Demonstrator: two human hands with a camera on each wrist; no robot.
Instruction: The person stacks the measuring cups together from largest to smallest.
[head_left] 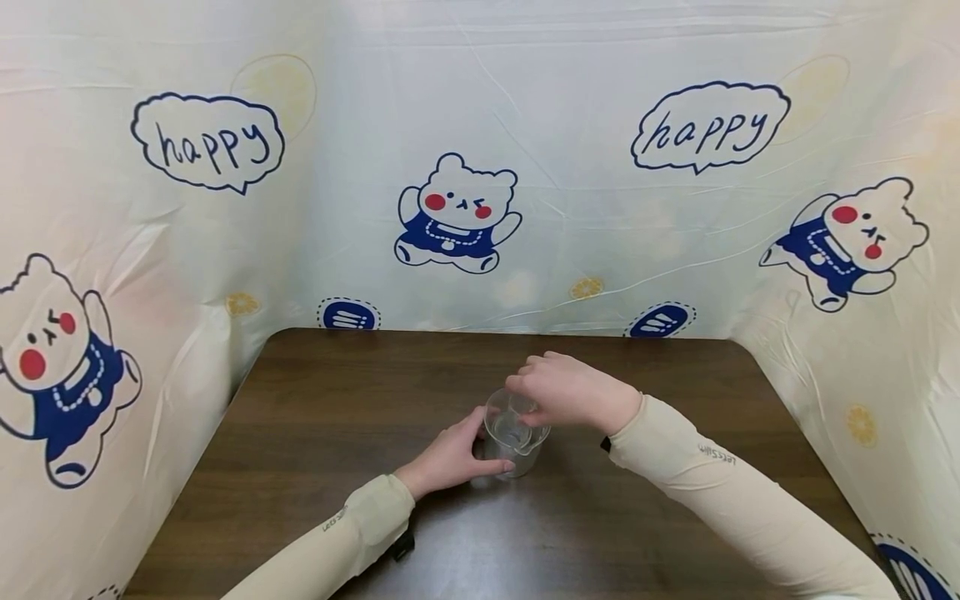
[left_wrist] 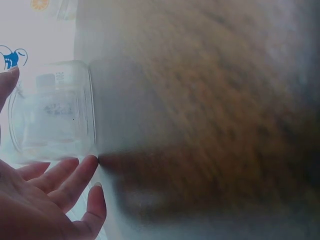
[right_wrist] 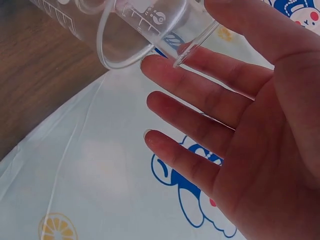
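A large clear glass beaker [head_left: 527,463] stands on the table, its wall between the thumb and fingers of my left hand [head_left: 448,454]. In the left wrist view, fingertips [left_wrist: 89,165] lie along the side of this beaker [left_wrist: 75,130] near its base. My right hand [head_left: 576,393] is over the rim and pinches the top edge of a smaller glass beaker [right_wrist: 167,32] between thumb and index finger. White graduation marks show on the smaller beaker, whose lower part is inside the large one. The other right fingers [right_wrist: 187,120] extend outside the glass.
The brown wooden table [head_left: 337,400] reaches back to a pale curtain [head_left: 570,250] printed with bears and lettering. This cloth also encloses the left and right sides.
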